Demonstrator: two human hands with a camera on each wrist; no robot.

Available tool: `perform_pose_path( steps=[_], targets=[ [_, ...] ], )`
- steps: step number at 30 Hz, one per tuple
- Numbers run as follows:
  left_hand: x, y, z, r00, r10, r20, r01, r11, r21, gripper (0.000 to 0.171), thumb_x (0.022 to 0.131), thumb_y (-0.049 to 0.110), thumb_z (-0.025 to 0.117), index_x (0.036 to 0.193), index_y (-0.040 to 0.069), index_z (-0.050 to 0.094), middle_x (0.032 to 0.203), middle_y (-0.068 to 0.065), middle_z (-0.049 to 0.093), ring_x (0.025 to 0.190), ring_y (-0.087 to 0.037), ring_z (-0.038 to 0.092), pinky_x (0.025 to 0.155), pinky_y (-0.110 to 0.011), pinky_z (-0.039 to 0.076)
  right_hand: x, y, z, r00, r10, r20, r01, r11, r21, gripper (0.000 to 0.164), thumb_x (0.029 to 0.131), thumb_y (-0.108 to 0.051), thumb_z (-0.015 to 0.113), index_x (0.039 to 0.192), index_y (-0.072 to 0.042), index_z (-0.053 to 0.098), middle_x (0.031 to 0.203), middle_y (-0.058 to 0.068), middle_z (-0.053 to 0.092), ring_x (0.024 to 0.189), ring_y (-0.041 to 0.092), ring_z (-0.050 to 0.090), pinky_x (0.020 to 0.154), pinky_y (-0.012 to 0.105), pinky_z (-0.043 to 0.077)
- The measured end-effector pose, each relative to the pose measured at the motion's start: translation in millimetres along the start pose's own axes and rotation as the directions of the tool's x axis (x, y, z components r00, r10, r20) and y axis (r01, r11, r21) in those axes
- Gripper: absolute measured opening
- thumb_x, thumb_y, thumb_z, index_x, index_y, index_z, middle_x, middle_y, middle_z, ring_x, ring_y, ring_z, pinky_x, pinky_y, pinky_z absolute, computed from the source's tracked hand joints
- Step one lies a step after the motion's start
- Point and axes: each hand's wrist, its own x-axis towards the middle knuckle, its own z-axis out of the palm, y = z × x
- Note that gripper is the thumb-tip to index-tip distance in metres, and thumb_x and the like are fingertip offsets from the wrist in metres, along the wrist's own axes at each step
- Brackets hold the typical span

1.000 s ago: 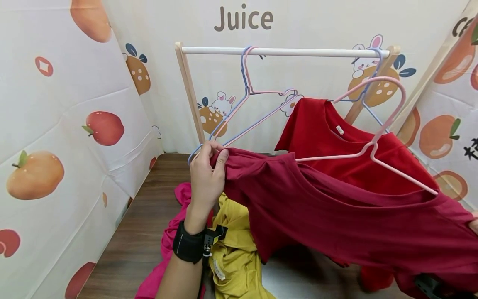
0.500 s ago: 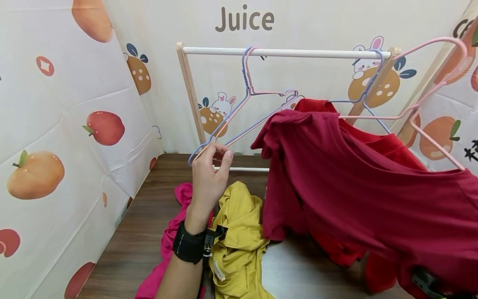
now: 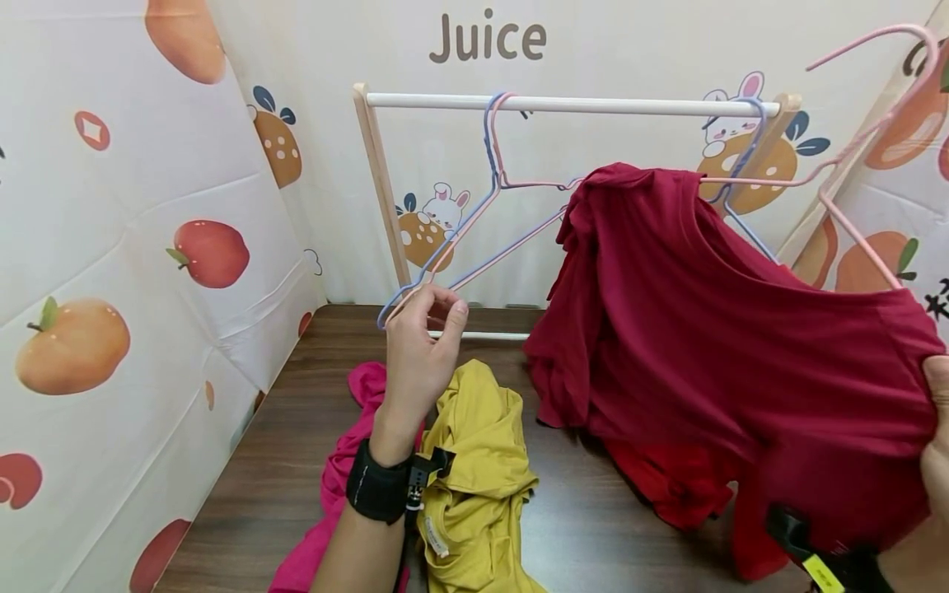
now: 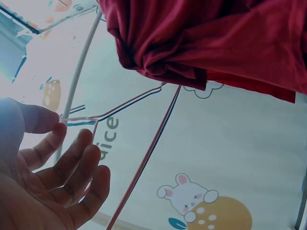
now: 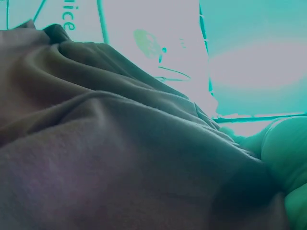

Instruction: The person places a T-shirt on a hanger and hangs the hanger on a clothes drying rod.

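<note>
My right hand (image 3: 937,445), partly cut off at the right edge of the head view, grips the shoulder side of a maroon T-shirt (image 3: 712,321). A pink hanger (image 3: 858,231) sits inside the shirt's neck, its hook raised and clear of the rail. Folds of the shirt fill the right wrist view, where the thumb (image 5: 288,151) lies against the cloth. My left hand (image 3: 421,354) is in the air left of the shirt, fingers loosely bent and holding nothing. In the left wrist view the shirt's sleeve (image 4: 158,62) hangs beyond those fingers.
A rack with a white rail (image 3: 615,104) stands at the back. An empty blue hanger (image 3: 469,218) and a pink one hang together on it. Behind the maroon shirt hangs a red shirt (image 3: 675,486). A yellow garment (image 3: 478,445) and a magenta garment (image 3: 337,486) lie on the table.
My left hand has let go of the maroon shirt's sleeve and stays in place. My right hand has lifted the shirt and its pink hanger up, after a shift to the right.
</note>
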Motion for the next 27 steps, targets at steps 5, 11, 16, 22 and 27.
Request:
perform_pose_path(
  steps=[5,11,16,22,27],
  targets=[
    [-0.9,0.6,0.3,1.000,0.000,0.007,0.001,1.000,-0.007,0.012,0.101,0.017,0.062,0.098,0.007,0.067,0.090,-0.007,0.066,0.085,-0.018,0.063,0.074,-0.037,0.057,-14,-18,13,0.998,-0.053,-0.027,0.053,0.998,0.036,0.019,0.109,-0.034,0.044,0.093,-0.043,0.049,0.071,-0.026,0.046,0.061,-0.010,0.043,0.058,0.008,0.029],
    [-1.3,0.8,1.2,1.000,-0.004,0.020,0.004,1.000,0.003,0.011,0.102,0.018,0.062,0.099,0.008,0.067,0.088,-0.005,0.068,0.081,-0.017,0.065,0.070,-0.032,0.056,-24,-33,30,0.990,-0.025,-0.140,0.043,0.991,0.124,0.008,0.099,-0.042,0.062,0.105,-0.039,0.067,0.081,-0.026,0.055,0.067,-0.010,0.050,0.059,0.004,0.037],
    [-1.7,1.0,2.6,1.000,0.000,0.031,-0.001,1.000,0.006,0.011,0.101,0.018,0.062,0.099,0.008,0.066,0.085,-0.006,0.068,0.079,-0.017,0.066,0.069,-0.034,0.056,-26,-36,45,0.956,-0.167,-0.241,0.179,0.983,0.029,0.015,0.095,-0.042,0.070,0.104,-0.032,0.076,0.079,-0.037,0.053,0.073,-0.018,0.051,0.068,0.005,0.038],
    [-1.7,1.9,3.1,1.000,0.021,0.019,-0.022,1.000,0.018,0.011,0.101,0.018,0.063,0.097,0.008,0.067,0.083,-0.004,0.067,0.078,-0.016,0.065,0.069,-0.035,0.056,-23,-36,59,0.920,-0.292,-0.263,0.293,0.956,-0.036,0.030,0.094,-0.036,0.073,0.105,-0.009,0.081,0.074,-0.044,0.050,0.072,-0.020,0.051,0.068,0.007,0.038],
    [-1.7,4.6,1.1,0.996,0.093,-0.008,-0.093,0.996,-0.015,0.012,0.100,0.018,0.064,0.097,0.007,0.068,0.079,-0.004,0.065,0.072,-0.012,0.061,0.061,-0.025,0.051,-22,-35,67,0.899,-0.360,-0.247,0.348,0.933,-0.093,0.037,0.093,-0.038,0.074,0.100,-0.002,0.082,0.073,-0.045,0.049,0.074,-0.022,0.049,0.068,0.005,0.036]
  ],
)
